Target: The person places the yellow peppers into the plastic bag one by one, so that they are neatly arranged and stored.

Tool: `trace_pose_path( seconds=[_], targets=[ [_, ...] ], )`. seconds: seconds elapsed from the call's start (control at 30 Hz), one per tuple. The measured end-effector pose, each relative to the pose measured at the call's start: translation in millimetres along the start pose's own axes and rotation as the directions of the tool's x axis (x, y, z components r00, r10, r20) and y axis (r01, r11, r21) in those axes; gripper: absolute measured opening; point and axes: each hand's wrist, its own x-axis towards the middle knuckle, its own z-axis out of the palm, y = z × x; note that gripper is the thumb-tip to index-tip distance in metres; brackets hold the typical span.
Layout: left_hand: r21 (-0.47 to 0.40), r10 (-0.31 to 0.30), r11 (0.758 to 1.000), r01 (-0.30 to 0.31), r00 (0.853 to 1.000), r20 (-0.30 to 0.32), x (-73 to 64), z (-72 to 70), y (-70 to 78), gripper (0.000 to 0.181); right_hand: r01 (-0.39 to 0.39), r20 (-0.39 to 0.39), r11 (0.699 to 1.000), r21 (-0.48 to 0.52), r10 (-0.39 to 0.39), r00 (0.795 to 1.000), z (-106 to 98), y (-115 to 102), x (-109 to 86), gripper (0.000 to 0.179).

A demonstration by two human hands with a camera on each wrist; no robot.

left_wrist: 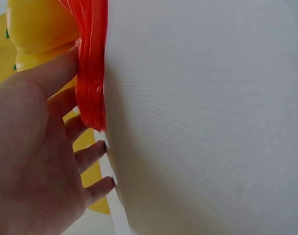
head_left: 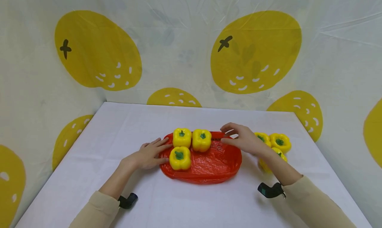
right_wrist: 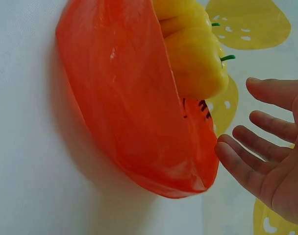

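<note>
A red plastic bag [head_left: 206, 170] lies spread on the table with its mouth facing up and its rim raised. Three yellow bell peppers with green stems are in its left half: one [head_left: 182, 138] at the back left, another [head_left: 202, 140] beside it, and the third [head_left: 180, 158] in front. My left hand [head_left: 148, 154] is at the bag's left rim, fingers spread; in the left wrist view its thumb overlaps the red plastic [left_wrist: 91, 73]. Over the bag's back right rim hovers my right hand [head_left: 243, 138], fingers loosely bent and holding nothing; the right wrist view shows bare space between thumb and fingers.
Several more yellow bell peppers [head_left: 280, 142] stand together right of the bag, partly behind my right forearm. A white cloth covers the table [head_left: 179, 201]. Behind it hangs a pale curtain [head_left: 176, 55] printed with large yellow fruit.
</note>
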Motion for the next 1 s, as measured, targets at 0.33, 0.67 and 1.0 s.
trace_pose_path(
  seconds=[0.33,0.67,1.0],
  targets=[
    [0.007,-0.001,1.0,0.001,1.0,0.004,-0.2,-0.8,0.8,0.071,-0.02,-0.028,0.999,-0.05,0.019,0.999,-18.0,3.5,-13.3,0.038],
    [0.001,0.002,1.0,-0.002,1.0,0.006,-0.7,-0.7,1.1,0.071,-0.023,-0.049,0.998,-0.055,0.02,0.999,-28.1,7.4,-20.7,0.039],
    [0.005,0.003,1.0,-0.003,1.0,0.006,0.3,-0.9,0.2,0.071,-0.034,-0.03,0.999,-0.038,0.033,0.999,-29.6,14.2,-20.7,0.038]
  ],
)
